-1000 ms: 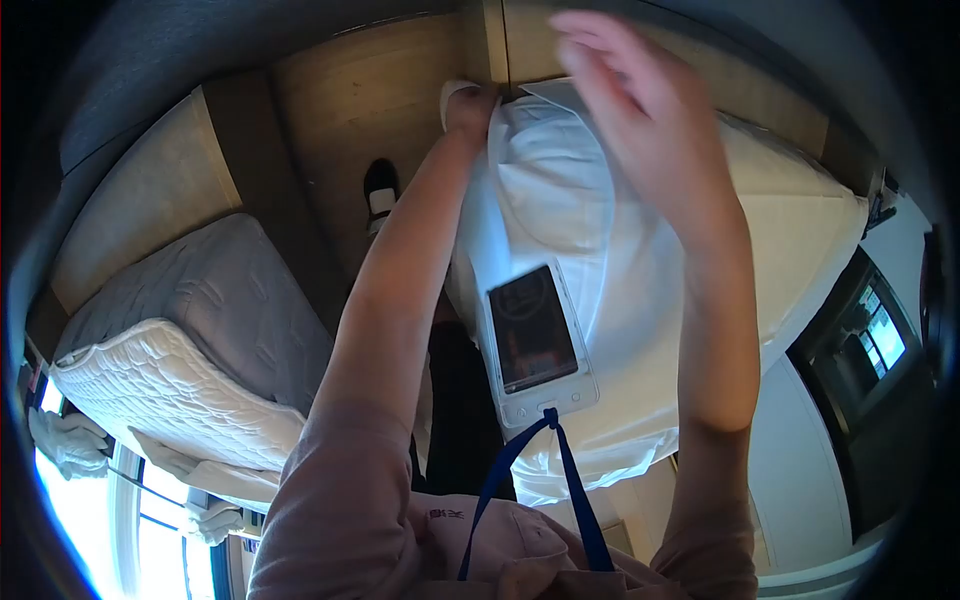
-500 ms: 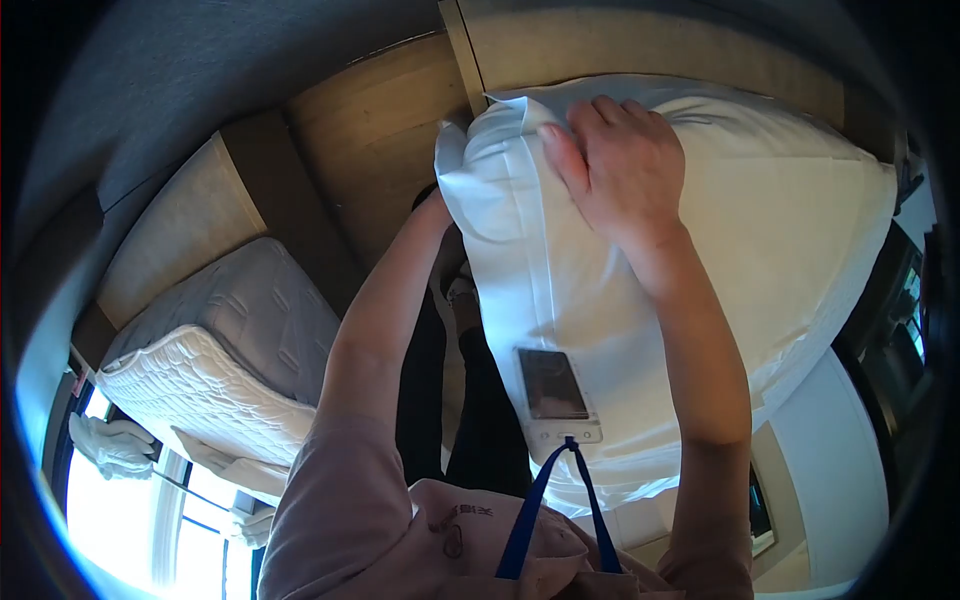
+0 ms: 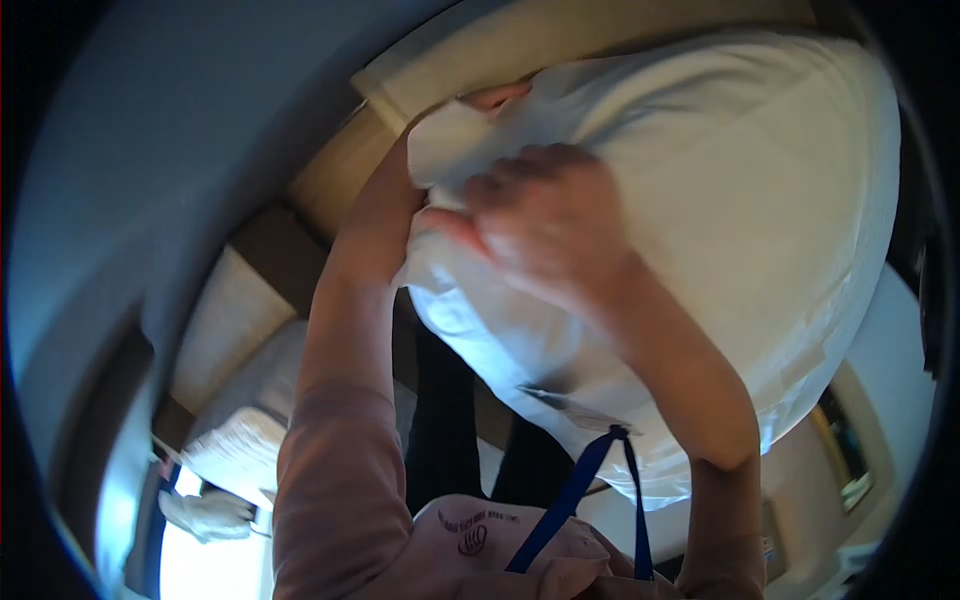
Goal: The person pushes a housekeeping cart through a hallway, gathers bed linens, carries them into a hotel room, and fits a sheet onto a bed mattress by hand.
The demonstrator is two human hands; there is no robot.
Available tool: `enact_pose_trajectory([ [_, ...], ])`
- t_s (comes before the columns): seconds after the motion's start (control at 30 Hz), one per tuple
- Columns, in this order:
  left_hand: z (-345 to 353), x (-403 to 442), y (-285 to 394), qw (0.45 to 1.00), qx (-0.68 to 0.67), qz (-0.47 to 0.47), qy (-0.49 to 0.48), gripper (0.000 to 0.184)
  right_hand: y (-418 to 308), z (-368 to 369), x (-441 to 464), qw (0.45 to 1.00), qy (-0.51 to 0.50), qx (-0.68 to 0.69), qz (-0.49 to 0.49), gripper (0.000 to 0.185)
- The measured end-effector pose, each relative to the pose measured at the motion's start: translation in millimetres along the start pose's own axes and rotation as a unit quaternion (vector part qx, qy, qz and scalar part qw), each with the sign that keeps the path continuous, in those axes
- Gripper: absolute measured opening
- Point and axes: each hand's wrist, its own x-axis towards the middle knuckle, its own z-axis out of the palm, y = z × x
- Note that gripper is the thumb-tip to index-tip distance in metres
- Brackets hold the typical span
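A white sheet (image 3: 720, 190) covers the mattress, its loose corner bunched at the upper left. My left hand (image 3: 497, 97) is mostly hidden behind this corner; a few bent fingers show at its top edge, closed around the cloth. My right hand (image 3: 545, 220) is over the near side of the same corner, blurred by motion. Its fingers are curled in against the sheet, and the thumb points left. A blue lanyard (image 3: 575, 490) hangs from my neck, its card-like holder (image 3: 570, 408) lying tilted against the sheet.
At the lower left is another bed with a quilted white pad (image 3: 238, 450). Behind the sheeted bed runs a beige headboard (image 3: 440, 65). A dark panel (image 3: 280, 245) stands between the beds. A bright window (image 3: 215, 565) is at the lower left.
My right hand has moved left and down and its fingers have curled in. My left hand has risen behind the corner, its fingertips now showing. The view has turned and the holder has tilted.
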Motion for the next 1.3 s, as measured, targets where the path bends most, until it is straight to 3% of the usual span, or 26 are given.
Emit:
enact_pose_trajectory([
  [0.1,3.6,-52.4,-3.5,0.985,0.132,0.013,0.107,0.050,13.1,31.1,14.0,0.996,-0.020,0.084,0.024,0.040],
  [0.17,-15.4,-92.9,-9.2,0.961,0.185,-0.001,0.204,0.049,20.1,15.8,14.8,0.983,-0.118,0.143,-0.005,0.044],
  [0.3,-55.9,-140.9,2.0,0.901,0.278,0.008,0.333,0.047,11.8,57.2,24.1,0.975,0.011,0.224,-0.013,0.037],
  [0.37,-60.5,-146.4,10.4,0.878,0.313,0.013,0.361,0.046,9.9,64.9,23.9,0.975,0.158,0.153,-0.025,0.030],
  [0.43,-52.8,-140.8,12.3,0.864,0.339,0.030,0.372,0.045,-11.3,9.9,-50.2,0.965,0.245,-0.003,0.096,0.018],
  [0.47,-48.2,-137.7,10.2,0.863,0.346,0.037,0.366,0.044,-29.6,13.1,-67.8,0.947,0.292,0.033,0.128,0.015],
  [0.5,-45.6,-139.8,4.3,0.869,0.346,0.037,0.353,0.044,-50.2,29.4,-93.8,0.903,0.396,0.106,0.126,0.016],
  [0.57,-49.8,-155.8,-22.4,0.897,0.330,0.012,0.293,0.043,-99.3,39.7,-191.1,0.872,0.392,0.221,0.193,0.014],
  [0.6,-64.9,-178.8,-45.0,0.907,0.343,-0.037,0.242,0.042,-118.8,37.2,-255.2,0.885,0.348,0.211,0.225,0.017],
  [0.63,-89.0,-203.3,-65.4,0.782,0.600,-0.097,0.136,0.038,-138.2,43.8,-315.0,0.894,0.285,0.196,0.283,0.019],
  [0.67,-69.0,-220.5,-89.7,0.796,0.570,-0.163,0.126,0.041,-145.7,49.9,-371.4,0.879,0.220,0.199,0.374,0.020],
  [0.7,-72.6,-235.6,-130.2,0.958,0.224,-0.144,0.102,0.036,-180.0,66.9,-423.7,0.724,0.225,0.321,0.567,0.023],
  [0.73,-20.2,-254.4,-147.8,0.864,0.492,-0.099,-0.033,0.032,-209.8,64.0,-481.0,0.707,0.158,0.205,0.658,0.023],
  [0.77,68.8,-264.0,-171.2,0.685,0.710,-0.030,-0.161,0.028,-235.6,70.3,-542.3,0.750,0.077,0.103,0.649,0.026],
  [0.8,135.0,-275.1,-195.8,0.681,0.696,-0.055,-0.219,0.026,-265.9,63.1,-574.8,0.603,0.202,0.131,0.761,0.026],
  [0.83,198.5,-273.1,-215.4,0.657,0.692,-0.062,-0.292,0.023,-317.4,53.4,-625.7,0.456,0.168,0.160,0.859,0.025],
  [0.87,236.0,-269.7,-228.9,0.646,0.697,-0.045,-0.307,0.023,-351.5,72.0,-640.0,0.417,0.246,0.062,0.873,0.023],
  [0.9,274.0,-269.9,-243.5,0.628,0.694,-0.004,-0.353,0.022,-380.6,85.0,-657.2,0.367,0.198,0.135,0.899,0.022],
  [0.93,300.6,-268.5,-264.5,0.610,0.687,0.038,-0.394,0.020,-414.3,136.3,-676.9,0.389,0.164,0.148,0.894,0.023],
  [1.0,351.3,-267.7,-311.7,0.602,0.675,0.082,-0.419,0.020,-462.5,177.3,-675.6,0.442,0.305,0.173,0.826,0.022],
  [1.03,375.9,-270.8,-340.8,0.607,0.657,0.111,-0.433,0.019,-476.6,181.9,-674.7,0.450,0.181,0.275,0.830,0.025],
  [1.07,400.4,-278.0,-369.1,0.577,0.677,0.126,-0.439,0.019,-491.6,208.1,-679.1,0.511,0.141,0.308,0.790,0.032],
  [1.1,418.1,-284.6,-402.5,0.573,0.679,0.136,-0.438,0.019,-491.8,183.6,-680.3,0.444,0.133,0.375,0.803,0.031],
  [1.17,431.1,-297.2,-471.1,0.628,0.644,0.051,-0.434,0.020,-493.5,169.3,-708.4,0.479,0.176,0.429,0.745,0.026],
  [1.23,456.7,-313.9,-528.7,0.630,0.647,0.031,-0.428,0.021,-496.9,154.2,-755.8,0.443,0.263,0.451,0.729,0.027],
  [1.3,486.0,-337.4,-580.0,0.680,0.600,-0.017,-0.421,0.022,-504.1,189.0,-816.7,0.441,0.279,0.426,0.739,0.026],
])
